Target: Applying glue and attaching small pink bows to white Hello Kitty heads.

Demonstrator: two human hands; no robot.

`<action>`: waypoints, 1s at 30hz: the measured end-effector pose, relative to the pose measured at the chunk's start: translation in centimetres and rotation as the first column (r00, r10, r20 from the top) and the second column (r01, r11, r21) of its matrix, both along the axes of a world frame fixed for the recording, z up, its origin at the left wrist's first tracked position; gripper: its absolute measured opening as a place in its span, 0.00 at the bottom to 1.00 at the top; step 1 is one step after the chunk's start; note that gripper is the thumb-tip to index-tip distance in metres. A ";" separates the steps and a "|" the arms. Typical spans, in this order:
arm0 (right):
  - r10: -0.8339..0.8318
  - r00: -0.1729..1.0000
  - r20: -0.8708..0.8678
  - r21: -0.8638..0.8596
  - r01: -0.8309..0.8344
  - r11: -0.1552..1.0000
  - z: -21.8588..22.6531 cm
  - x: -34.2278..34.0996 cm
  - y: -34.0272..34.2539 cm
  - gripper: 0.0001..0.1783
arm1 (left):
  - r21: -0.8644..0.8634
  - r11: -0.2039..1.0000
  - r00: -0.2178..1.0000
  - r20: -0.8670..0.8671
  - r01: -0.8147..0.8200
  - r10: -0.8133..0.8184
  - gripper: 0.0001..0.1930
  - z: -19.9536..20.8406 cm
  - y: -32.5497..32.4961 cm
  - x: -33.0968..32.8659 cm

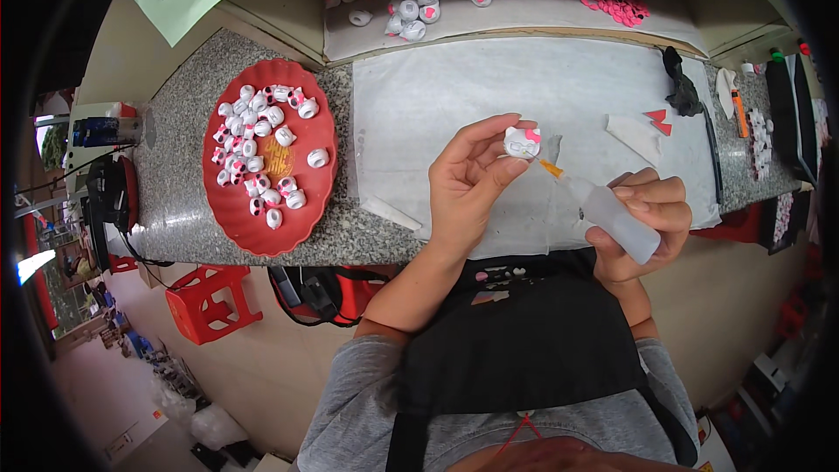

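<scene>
My left hand pinches a small white cat-head figure with a pink patch, holding it up over the white paper sheet. Wrapped in the fingers of my right hand is a translucent squeeze bottle, tilted toward the figure. The orange needle tip of the bottle is at the figure's lower right edge; whether it touches, I cannot tell. To the left, a red scalloped plate bears many white figures, some with pink parts.
White ring-like pieces and pink pieces lie on the shelf behind. Right of my hands are a folded white paper, pink-red triangles and a crumpled black thing. A red stool stands below the counter at left.
</scene>
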State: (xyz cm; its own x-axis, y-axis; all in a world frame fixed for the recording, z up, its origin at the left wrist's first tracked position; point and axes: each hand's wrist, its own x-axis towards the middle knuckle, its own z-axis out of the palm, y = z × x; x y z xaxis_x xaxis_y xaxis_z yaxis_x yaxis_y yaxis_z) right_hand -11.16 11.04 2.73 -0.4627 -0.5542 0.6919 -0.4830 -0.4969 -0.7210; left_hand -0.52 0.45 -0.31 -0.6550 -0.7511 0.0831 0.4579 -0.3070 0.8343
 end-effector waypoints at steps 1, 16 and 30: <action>0.006 1.000 -0.002 0.002 -0.006 1.000 0.0 0.0 0.0 0.25 | 0.003 1.000 1.000 0.004 0.006 -0.006 0.18 0.0 0.0 0.0; -0.014 0.998 -0.063 0.013 0.014 1.000 0.2 -0.2 0.4 0.26 | 0.026 0.999 1.000 -0.010 0.018 -0.018 0.18 0.2 0.1 0.0; -0.106 0.994 -0.020 0.037 0.107 0.994 0.1 0.4 0.2 0.22 | -0.004 0.998 0.998 0.012 0.057 -0.057 0.18 0.0 0.0 0.0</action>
State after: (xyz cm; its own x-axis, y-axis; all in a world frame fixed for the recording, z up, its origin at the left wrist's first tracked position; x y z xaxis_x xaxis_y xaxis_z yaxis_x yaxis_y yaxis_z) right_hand -10.78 11.22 2.83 -0.5082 -0.5285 0.6801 -0.5450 -0.4141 -0.7291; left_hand -0.52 0.46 -0.26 -0.6980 -0.7118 0.0786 0.4298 -0.3285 0.8411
